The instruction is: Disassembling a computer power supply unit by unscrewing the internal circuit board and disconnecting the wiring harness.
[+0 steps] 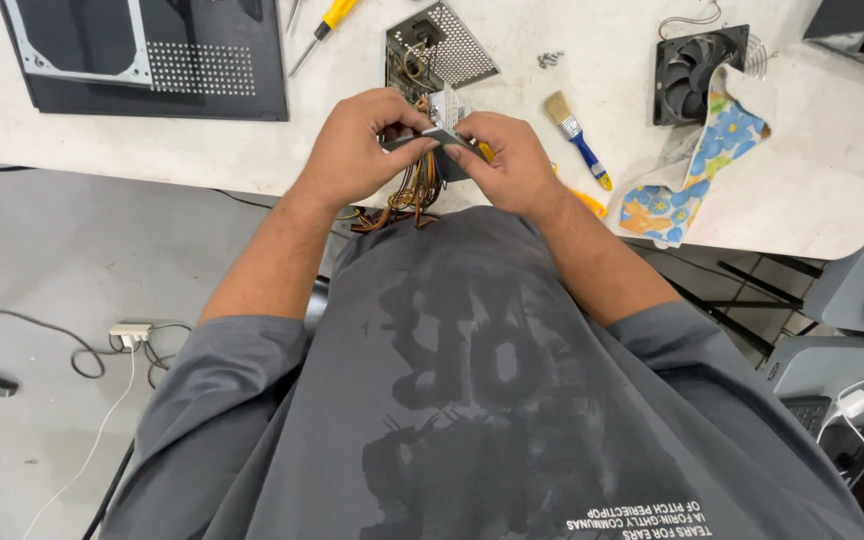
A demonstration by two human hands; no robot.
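white worktable (252,150) fills the upper frame, grey floor at lower left. black computer side panel (152,55) lies at upper left. flowered cloth (697,165) drapes at right, just below a black case fan (692,70) at upper right. perforated metal power supply casing (442,50) sits top centre, bundle of orange and yellow wires (412,195) hanging from it past the table edge. left hand (357,150) and right hand (507,160) meet at centre frame, fingers of both pinched around a small grey connector part (432,137) above the wires. blue-handled paintbrush (574,135) lies just right of the hands. yellow-handled screwdriver (322,30) at top.
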